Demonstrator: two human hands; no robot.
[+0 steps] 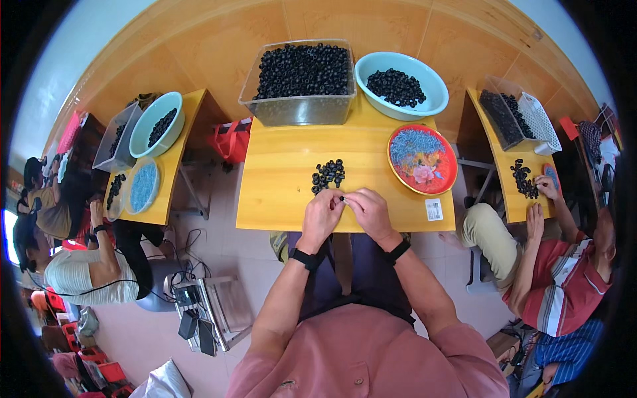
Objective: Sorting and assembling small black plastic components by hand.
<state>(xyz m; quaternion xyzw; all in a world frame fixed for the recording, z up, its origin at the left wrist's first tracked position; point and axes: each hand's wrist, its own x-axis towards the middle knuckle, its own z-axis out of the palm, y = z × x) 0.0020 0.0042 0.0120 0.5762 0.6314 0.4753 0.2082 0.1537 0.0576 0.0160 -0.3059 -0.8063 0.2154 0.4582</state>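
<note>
Clear bin [302,114] at the table's [279,159] far side; nearer the person, the left hand [321,213] has thumb and finger pinched almost closed on one black piece [342,198], just below the loose pile [326,176]. Right hand [369,212] meets it from the other side, fingertips drawn together against the same piece, the finer contact too small to tell. Farther right stand the blue basin [434,91] and, nearer, the red tray [449,151] bearing blue bits [411,144].

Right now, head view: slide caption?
Left hand and right hand meet at a black piece near a black pile on a yellow table.
</note>
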